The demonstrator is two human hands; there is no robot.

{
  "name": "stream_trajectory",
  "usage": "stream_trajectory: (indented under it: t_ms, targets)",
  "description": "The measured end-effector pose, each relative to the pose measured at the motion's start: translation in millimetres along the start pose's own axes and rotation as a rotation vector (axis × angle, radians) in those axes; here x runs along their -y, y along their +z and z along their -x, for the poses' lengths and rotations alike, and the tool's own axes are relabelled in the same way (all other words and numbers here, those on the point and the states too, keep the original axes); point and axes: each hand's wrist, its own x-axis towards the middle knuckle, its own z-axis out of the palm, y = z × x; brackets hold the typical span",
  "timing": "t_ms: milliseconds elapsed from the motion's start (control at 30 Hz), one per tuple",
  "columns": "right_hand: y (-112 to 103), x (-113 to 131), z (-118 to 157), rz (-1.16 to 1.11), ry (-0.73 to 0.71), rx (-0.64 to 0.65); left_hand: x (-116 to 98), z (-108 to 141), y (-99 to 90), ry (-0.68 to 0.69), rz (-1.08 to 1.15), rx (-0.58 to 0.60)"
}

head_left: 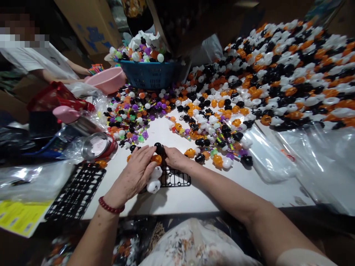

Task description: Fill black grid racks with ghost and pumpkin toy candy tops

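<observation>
You face a white table (222,197), brightly lit; cardboard boxes (83,26) stand behind it, room background dark.

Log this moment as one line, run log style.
left hand: over orange piece, white pieces | right hand: at black piece, grip unclear | black grid: on white table, partly hidden

The basket (151,74) is blue, the basin (107,79) plain pink.

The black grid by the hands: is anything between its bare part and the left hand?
Yes! An orange piece and white ones sit between the left hand and the grid's bare part. What's under the palm is hidden.
</observation>
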Motion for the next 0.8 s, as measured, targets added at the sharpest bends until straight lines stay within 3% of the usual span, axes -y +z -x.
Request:
stream_trajectory:
  t_ms: [300, 800]
  targets:
    - [1.4, -3.4, -1.2, -0.058, -0.087, -0.031, 3.1, -12.7, -0.2, -0.015, -0.067, 0.024]
    - [9.4, -8.7, -5.2, 0.256, -0.084, 0.032, 2.2, -17.7, 0.8, -0.04, 0.017, 0.083]
